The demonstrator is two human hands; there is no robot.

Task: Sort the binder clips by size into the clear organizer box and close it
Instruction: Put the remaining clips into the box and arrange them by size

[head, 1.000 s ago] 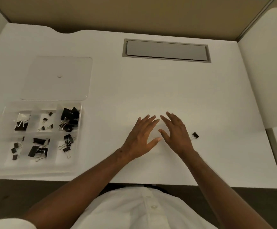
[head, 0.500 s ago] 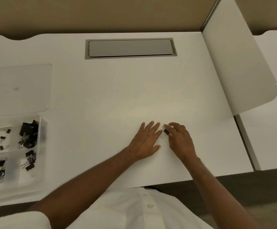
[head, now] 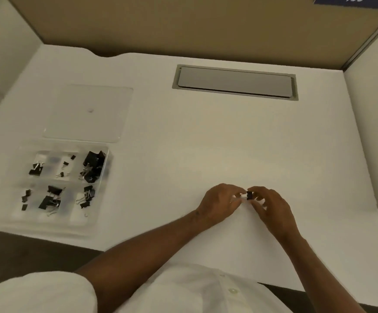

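Pinching one small black binder clip [head: 249, 195] between left hand [head: 219, 204] and right hand [head: 271, 206], I see the clear plastic organizer box [head: 103, 195] well off left, nearer my left hand.

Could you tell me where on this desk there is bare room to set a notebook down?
Bare desk lies between the organizer box and the hands, and between the grey cable hatch and the hands. It is crowded where the left hand and right hand hold the binder clip, and where the clear lid lies.
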